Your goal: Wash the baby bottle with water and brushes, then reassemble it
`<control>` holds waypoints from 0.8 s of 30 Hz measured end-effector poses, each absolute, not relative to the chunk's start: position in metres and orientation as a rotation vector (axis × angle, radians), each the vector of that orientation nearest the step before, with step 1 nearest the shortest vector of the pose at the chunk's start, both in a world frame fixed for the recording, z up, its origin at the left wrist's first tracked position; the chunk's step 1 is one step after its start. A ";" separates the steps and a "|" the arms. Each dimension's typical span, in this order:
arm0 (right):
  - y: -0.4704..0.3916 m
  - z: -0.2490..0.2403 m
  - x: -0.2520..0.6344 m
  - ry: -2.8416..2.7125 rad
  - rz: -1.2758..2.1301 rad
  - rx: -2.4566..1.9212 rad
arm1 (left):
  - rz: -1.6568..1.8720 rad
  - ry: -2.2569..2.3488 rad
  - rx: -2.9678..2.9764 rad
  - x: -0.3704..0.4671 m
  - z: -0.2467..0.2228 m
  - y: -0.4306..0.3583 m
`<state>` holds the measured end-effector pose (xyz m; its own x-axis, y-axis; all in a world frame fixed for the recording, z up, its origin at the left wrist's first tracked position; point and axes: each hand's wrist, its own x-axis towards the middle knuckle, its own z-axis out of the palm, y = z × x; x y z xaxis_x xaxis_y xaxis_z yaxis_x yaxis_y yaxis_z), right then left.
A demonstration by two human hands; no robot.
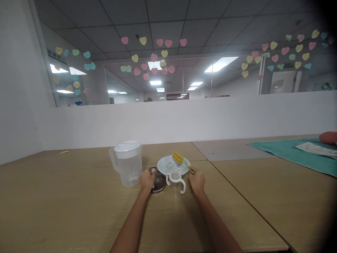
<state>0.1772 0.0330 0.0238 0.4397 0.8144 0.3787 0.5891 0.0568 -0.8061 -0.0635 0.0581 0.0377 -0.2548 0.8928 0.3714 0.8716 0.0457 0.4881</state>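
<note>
My right hand (197, 180) is closed on the green handle of a brush with a yellow sponge head (177, 157), which lies over the far side of a white bowl (163, 162). My left hand (147, 180) is at the left edge of a dark round metal lid (159, 182); its fingers are curled by the lid's small round knob, and I cannot tell whether they grip it. Between my hands a clear bottle with white curved handles (175, 177) stands in front of the bowl. Some clear item sits in the bowl.
A translucent lidded pitcher (130, 165) stands left of my left hand. At the far right a teal cloth (284, 151) bears a patterned white cloth (316, 150) and a red object (328, 137). A white wall with windows rises behind the wooden table (65, 196).
</note>
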 end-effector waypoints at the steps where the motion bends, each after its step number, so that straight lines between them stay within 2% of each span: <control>1: 0.032 0.025 0.177 -1.256 0.238 -1.654 | 0.984 2.258 1.897 -0.063 0.037 0.058; 5: 0.026 0.028 0.175 -1.315 0.146 -1.783 | 0.940 2.309 1.937 -0.059 0.038 0.051; 9: 0.022 0.032 0.170 -1.396 0.081 -1.850 | 1.062 2.322 2.077 -0.052 0.043 0.044; 14: 0.021 0.033 0.166 -1.434 0.041 -1.834 | 1.173 2.070 2.350 -0.047 0.042 0.046; 24: 0.037 0.024 0.169 -1.191 0.209 -1.288 | 1.153 1.742 2.520 -0.043 0.033 0.052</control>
